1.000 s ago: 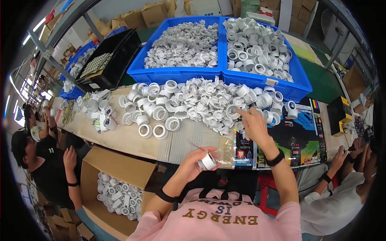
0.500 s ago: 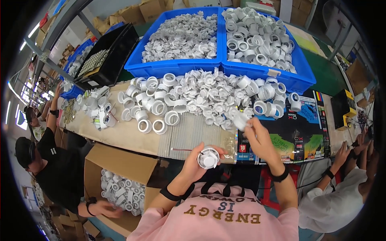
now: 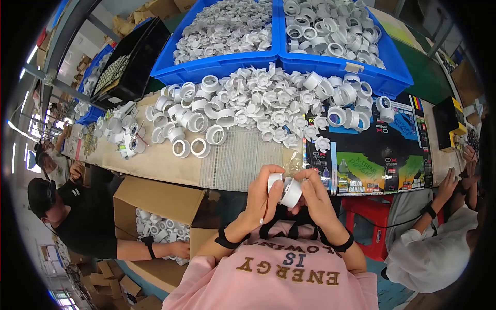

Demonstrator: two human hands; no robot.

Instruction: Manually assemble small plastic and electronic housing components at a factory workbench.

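- My right hand (image 3: 323,209), out over the bench (image 3: 175,168) half a second ago, is now drawn in beside my left hand (image 3: 258,200), before my chest.
- My left fingers curl round a white housing (image 3: 275,181); my right thumb and fingers pinch a white ring (image 3: 292,193) next to it. I can't tell whether the two pieces touch.
- To my left, a co-worker's hand (image 3: 180,249) now reaches into the cardboard box (image 3: 160,199).
- Loose white pieces (image 3: 268,98) heap up between me and the two blue bins (image 3: 217,66).
- A red stool (image 3: 369,207) stands at my right.
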